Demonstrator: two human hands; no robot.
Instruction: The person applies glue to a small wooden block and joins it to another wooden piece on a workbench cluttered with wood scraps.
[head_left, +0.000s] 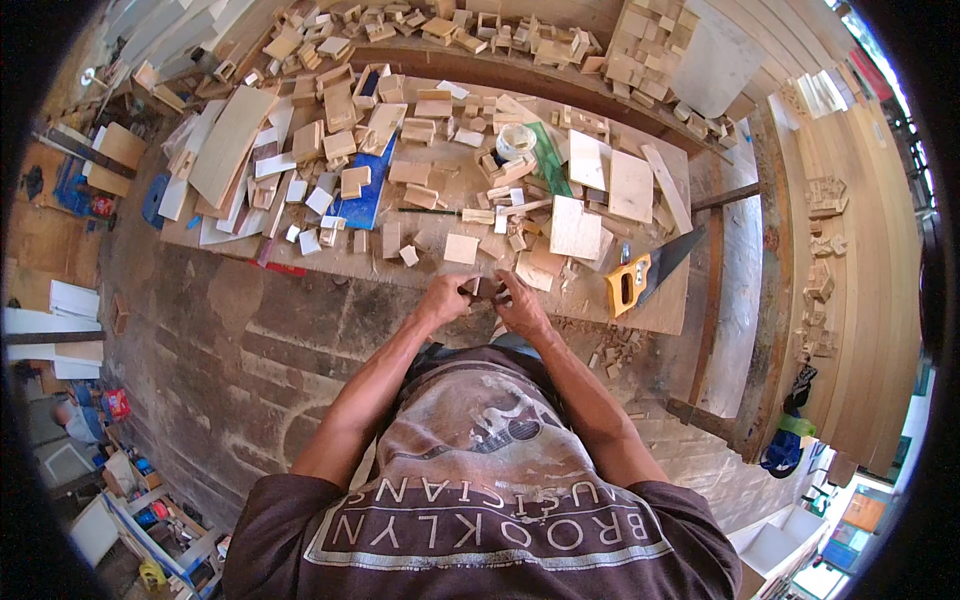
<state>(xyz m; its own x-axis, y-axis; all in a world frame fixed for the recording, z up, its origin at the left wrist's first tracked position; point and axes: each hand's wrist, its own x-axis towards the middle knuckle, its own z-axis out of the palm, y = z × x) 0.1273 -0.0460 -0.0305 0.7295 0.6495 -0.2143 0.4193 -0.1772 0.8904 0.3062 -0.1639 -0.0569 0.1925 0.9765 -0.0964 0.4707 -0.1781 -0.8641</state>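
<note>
Near the front edge of the plywood worktable (352, 259), my left hand (444, 298) and my right hand (523, 307) come together at a small dark brown block (487, 288), probably wood. Fingers and thumbs of both hands pinch it from either side, hiding part of its shape. Just beyond it lie a square light wood piece (460, 249) and a thin plywood square (576, 228). To the right rests a handsaw with a yellow handle (619, 289), its blade pointing away to the right.
Small wooden boxes and offcuts cover much of the table, around a white tub (515, 141), a blue sheet (366, 187) and a green strip (551, 161). Boards (232, 146) are stacked at left. Wood scraps (615, 349) litter the floor. Another person (75, 416) is far left.
</note>
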